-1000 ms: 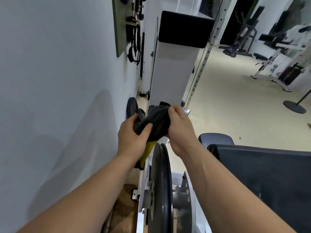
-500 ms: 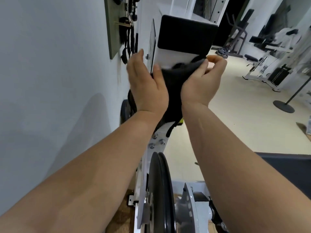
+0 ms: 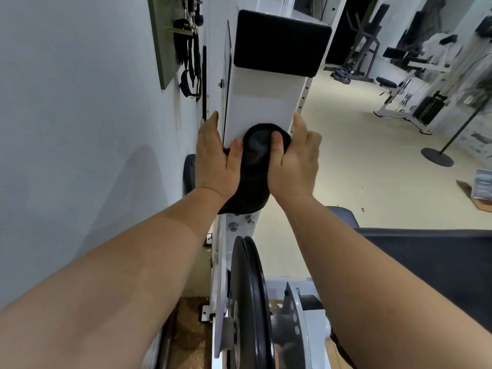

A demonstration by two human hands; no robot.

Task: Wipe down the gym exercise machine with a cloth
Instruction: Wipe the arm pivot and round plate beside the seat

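Against white machine column (image 3: 261, 102), just below black pad (image 3: 279, 46) at 12 o'clock, cloth (image 3: 253, 177) sits wrapped; L hand (image 3: 215, 166) at 9 & R hand (image 3: 295, 166) at 3 both clamp it, thumbs on front.

a pale beige floor (image 3: 346, 161) carries the white exercise machine (image 3: 261, 102) beside the wall (image 3: 80, 102). farther off, a stand's round black base (image 3: 436, 157), white-framed machines (image 3: 396, 114), loose weight plates (image 3: 342, 73) and flat cardboard (image 3: 479, 203) rest on it.
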